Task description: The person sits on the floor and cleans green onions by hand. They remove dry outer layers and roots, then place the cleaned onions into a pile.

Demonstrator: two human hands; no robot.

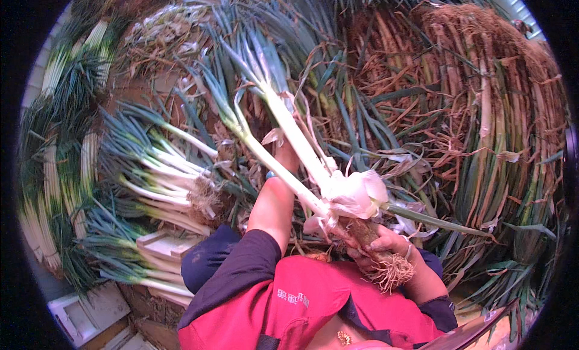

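Observation:
My right hand (391,243) is closed around the root end of large green onions (294,128), just in front of my chest. Their white stalks and green leaves slant up and to the left. Peeled-back white outer layers (357,191) bunch above the fingers, and brown roots (391,271) hang below them. Behind the stalks, my left hand (286,153) reaches forward and down. Its fingers are hidden, so what it holds or touches does not show.
Trimmed green onions (167,169) lie in a pile at left, above a small pale stool (165,245). Bundled onions (52,164) line the far left. Unpeeled onions with brown roots (488,101) are heaped at right. Peelings (167,33) lie at the back, and a white container (88,311) stands lower left.

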